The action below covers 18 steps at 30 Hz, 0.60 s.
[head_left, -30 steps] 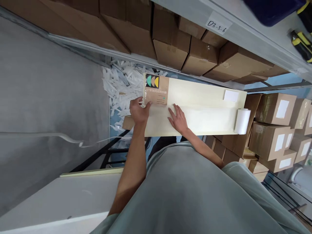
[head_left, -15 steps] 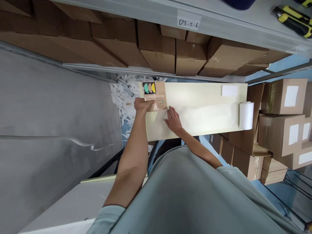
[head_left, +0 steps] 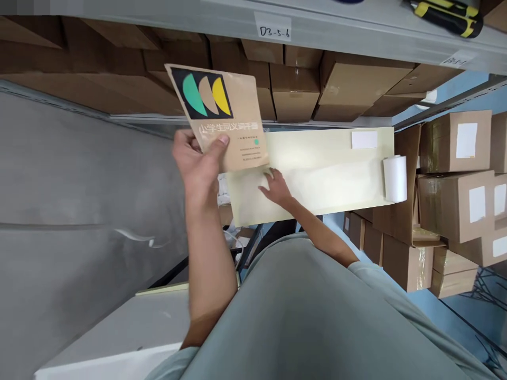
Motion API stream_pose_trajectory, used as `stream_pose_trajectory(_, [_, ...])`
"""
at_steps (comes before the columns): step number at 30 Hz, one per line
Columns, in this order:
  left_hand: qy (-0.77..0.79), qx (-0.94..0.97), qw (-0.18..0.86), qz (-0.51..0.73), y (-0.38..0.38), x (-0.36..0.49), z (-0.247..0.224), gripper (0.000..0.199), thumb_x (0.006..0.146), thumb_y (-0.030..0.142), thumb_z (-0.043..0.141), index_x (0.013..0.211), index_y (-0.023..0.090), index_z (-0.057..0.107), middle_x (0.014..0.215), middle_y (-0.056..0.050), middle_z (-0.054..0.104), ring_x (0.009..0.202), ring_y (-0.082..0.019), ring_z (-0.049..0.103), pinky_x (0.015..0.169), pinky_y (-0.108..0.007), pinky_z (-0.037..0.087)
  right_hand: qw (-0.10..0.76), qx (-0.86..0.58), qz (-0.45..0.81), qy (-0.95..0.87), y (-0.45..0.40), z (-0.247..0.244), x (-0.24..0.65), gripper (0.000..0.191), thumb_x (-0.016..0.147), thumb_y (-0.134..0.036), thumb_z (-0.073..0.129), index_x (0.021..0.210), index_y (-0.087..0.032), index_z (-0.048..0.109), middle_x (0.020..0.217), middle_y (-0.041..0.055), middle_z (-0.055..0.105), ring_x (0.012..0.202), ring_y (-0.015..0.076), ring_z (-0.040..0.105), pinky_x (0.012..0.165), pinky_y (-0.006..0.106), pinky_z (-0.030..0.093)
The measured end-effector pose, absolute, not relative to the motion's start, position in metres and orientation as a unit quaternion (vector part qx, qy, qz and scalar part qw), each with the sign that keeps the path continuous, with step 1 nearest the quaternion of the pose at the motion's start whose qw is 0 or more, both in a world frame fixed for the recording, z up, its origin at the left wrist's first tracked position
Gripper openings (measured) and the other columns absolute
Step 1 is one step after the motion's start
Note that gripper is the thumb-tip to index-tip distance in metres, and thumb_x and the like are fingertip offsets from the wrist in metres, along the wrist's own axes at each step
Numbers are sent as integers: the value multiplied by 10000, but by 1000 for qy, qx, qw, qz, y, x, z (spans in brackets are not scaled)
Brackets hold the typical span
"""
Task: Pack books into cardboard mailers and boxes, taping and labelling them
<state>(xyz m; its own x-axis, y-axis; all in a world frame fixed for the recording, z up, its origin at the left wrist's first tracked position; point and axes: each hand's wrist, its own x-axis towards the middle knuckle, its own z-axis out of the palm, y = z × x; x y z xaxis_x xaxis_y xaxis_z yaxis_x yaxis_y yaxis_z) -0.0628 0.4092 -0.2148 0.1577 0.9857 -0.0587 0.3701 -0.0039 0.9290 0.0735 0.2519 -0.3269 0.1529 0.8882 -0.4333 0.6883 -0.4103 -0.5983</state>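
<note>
Where the booklet [head_left: 227, 117] is black, 3 half-discs [head_left: 206, 95] sit.

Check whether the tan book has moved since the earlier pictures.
Yes: upward. The left hand has raised the tan book from the left end of the pale table toward the camera; in view it now overlaps the shelved boxes.

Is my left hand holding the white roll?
No, the left hand holds the book, while the roll is at the right end of the table.
</note>
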Motion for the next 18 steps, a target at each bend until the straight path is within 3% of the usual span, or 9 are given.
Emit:
stream_pose_trajectory(2, [539,575,517,335,376,-68,-216,537,940,575,820,1287,230,597,1341,-69,741,1297,-302,737,1089,-457,628,221,-758,399,-466,242,-317,92,522,1174,-466,548,1539,-108,652,1656,237,626,1588,336,561,1318,468,477])
stream_pose_trajectory(4, [561,525,561,309,336,-72,-233,580,904,632,827,1287,245,628,1335,-87,765,1284,-319,753,1037,-458,656,319,-744,433,-396,223,-308,110,610,1194,-585,410,1540,-153,665,1490,197,752,1406,302,717,1195,454,586])
stream_pose_trajectory(7, [614,428,613,252,281,-78,-275,601,776,627,908,1136,223,648,1190,-107,802,1138,-309,788,963,-446,674,399,-701,498,-318,188,-304,122,742,1139,-747,401,1527,-171,662,1305,163,819,1169,274,805,1038,430,657])
stream_pose_trajectory(11, [690,383,588,177,239,-93,-323,571,689,563,956,995,220,617,1008,-83,787,1018,-269,768,921,-404,657,361,-718,519,-291,160,-324,107,634,1007,-718,674,1312,-163,718,1111,125,839,953,233,799,903,374,667])
stream_pose_trajectory(15, [719,432,527,136,232,-110,-344,386,817,504,820,1012,217,651,969,-73,776,1021,-261,753,957,-389,630,279,-757,491,-329,159,-344,84,370,1056,-475,653,1257,-168,701,1124,136,854,980,229,817,925,365,664])
stream_pose_trajectory(18, [728,446,504,132,236,-117,-352,279,884,439,709,1041,209,696,1017,-83,781,1081,-278,737,1035,-405,596,233,-770,468,-366,166,-349,75,306,1083,-352,604,1329,-191,686,1196,131,863,1052,229,838,966,366,665])
